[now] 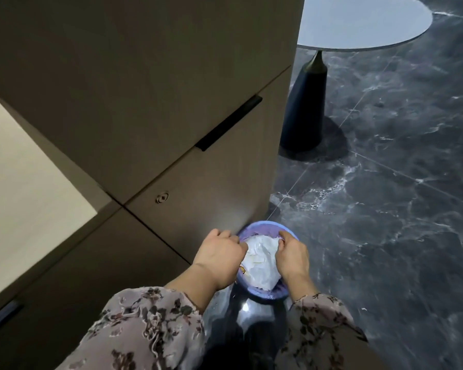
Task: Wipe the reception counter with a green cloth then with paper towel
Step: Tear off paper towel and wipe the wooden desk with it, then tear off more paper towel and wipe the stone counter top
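The floor (385, 209) here is dark, glossy marble-look tile, streaked with white veins and crossed by thin pale grout lines. A round lilac plastic bin (262, 223) stands on it, tight against the foot of a tall brown wood-panelled cabinet block (145, 102) that also rests on the floor. Crumpled white paper (262, 257) fills the bin to its rim. Further off, just beside the cabinet's far corner, stands a round pale-topped side table (358, 20), its dark cone-shaped base (304, 110) planted on the tile. A small bright glint shows on the floor below the bin.
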Demonstrator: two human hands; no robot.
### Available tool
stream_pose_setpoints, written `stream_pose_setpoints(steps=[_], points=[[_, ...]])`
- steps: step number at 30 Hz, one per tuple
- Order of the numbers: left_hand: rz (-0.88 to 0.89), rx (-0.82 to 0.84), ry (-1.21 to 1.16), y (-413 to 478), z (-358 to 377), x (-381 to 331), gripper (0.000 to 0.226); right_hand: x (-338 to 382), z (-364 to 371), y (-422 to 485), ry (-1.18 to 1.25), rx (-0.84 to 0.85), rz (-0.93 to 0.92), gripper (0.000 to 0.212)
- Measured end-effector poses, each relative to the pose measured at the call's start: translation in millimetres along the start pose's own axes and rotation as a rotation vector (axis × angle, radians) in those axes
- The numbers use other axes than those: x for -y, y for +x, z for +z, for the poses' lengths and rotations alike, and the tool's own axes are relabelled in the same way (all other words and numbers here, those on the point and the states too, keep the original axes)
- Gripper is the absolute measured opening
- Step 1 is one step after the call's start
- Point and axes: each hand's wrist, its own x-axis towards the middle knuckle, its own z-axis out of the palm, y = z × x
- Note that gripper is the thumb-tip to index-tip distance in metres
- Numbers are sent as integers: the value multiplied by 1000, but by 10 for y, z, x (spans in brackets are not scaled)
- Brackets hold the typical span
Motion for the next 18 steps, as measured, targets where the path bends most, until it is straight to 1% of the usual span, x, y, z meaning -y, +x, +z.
stream_pose_setpoints(steps=[4,7,11,16,18], points=[[-3,6,1,-47,-80,14,27,28,-93,-74,-7,-32,-6,38],[-1,11,-1,-163,-271,16,27,142,-275,-244,-41,-24,-24,36],[-9,14,-2,-368,-635,11,27,392,-611,-565,-151,7,-88,33],[-19,13,-19,-672,-1167,1,27,748,-1063,-991,-208,35,-180,36],[-29,10,-27,-803,-1388,11,26,896,-1260,-1161,-227,32,-222,34]])
